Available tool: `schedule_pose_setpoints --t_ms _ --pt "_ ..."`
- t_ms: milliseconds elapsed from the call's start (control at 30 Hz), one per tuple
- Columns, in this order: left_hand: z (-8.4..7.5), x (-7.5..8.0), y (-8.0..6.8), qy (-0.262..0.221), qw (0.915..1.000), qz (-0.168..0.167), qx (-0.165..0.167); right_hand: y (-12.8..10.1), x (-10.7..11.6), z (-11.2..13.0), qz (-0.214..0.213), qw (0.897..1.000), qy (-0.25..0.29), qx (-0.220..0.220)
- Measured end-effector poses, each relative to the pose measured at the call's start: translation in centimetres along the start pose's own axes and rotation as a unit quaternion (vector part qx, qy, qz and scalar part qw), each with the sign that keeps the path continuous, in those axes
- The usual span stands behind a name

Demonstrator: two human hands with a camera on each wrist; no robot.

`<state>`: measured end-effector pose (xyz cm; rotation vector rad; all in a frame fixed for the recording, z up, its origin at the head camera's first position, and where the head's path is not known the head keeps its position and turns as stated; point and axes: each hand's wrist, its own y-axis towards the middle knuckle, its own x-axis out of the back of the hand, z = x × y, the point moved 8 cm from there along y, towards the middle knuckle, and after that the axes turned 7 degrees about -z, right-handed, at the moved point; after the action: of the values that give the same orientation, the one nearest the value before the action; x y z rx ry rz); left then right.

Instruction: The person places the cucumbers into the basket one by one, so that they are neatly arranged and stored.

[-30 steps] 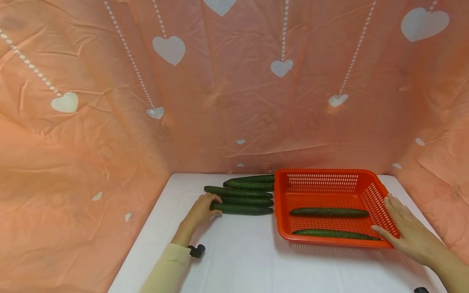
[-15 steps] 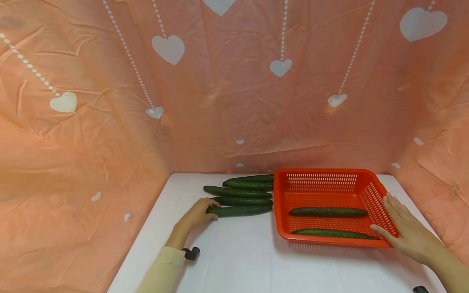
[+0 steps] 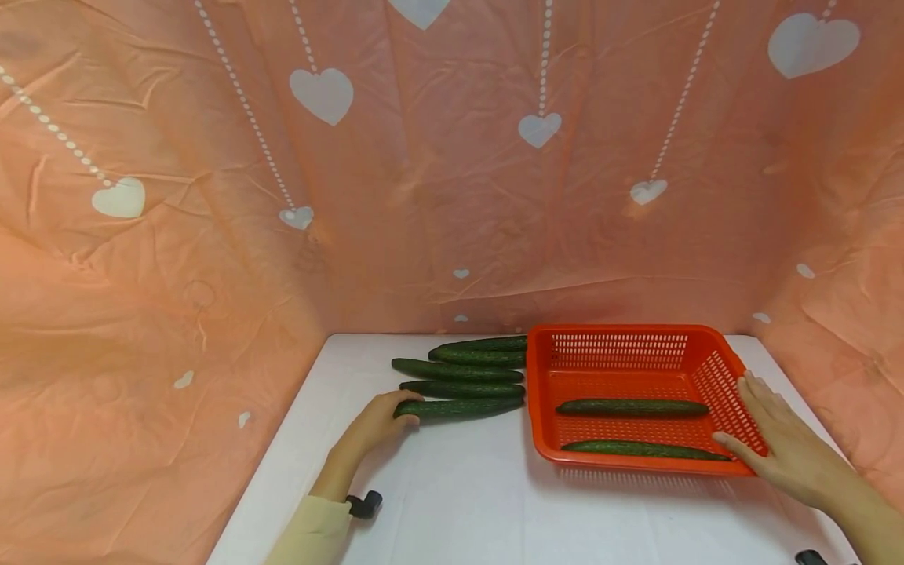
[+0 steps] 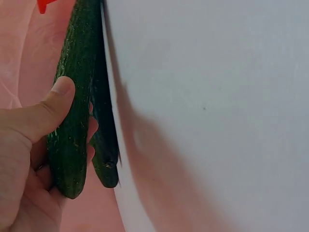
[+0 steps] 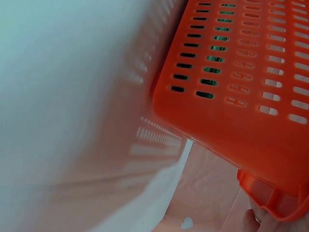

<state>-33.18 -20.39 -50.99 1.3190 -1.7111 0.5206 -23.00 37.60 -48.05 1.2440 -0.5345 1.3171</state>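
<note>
Several dark green cucumbers lie side by side on the white table [image 3: 459,502], left of an orange perforated basket [image 3: 636,337]. My left hand [image 3: 377,424] grips the left end of the nearest cucumber [image 3: 462,408]; the left wrist view shows thumb and fingers curled round that cucumber [image 4: 72,111]. Two cucumbers lie inside the basket, one in the middle [image 3: 632,407] and one by the near wall [image 3: 646,450]. My right hand [image 3: 777,443] rests with straight fingers on the basket's right near corner. The right wrist view shows the basket's outer wall [image 5: 241,72] close up.
Peach cloth with white hearts [image 3: 321,94] hangs behind and on both sides of the table. The other cucumbers [image 3: 459,370] lie near the table's back edge. A small black device [image 3: 363,504] sits at my left wrist.
The left hand has drawn the nearest cucumber's left end a little toward me, so it now lies angled away from the row. The right hand stays on the basket.
</note>
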Motion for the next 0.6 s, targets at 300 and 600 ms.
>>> schedule_pose_setpoints --t_ms 300,600 --pt "-0.5 1.5 -1.2 -0.035 0.9982 -0.043 0.024 0.1 0.0 0.1 -0.001 1.000 0.001 0.000" --pt "-1.8 4.0 -1.9 -0.058 0.9918 -0.109 0.033 0.0 -0.1 0.0 0.003 1.000 0.007 -0.004"
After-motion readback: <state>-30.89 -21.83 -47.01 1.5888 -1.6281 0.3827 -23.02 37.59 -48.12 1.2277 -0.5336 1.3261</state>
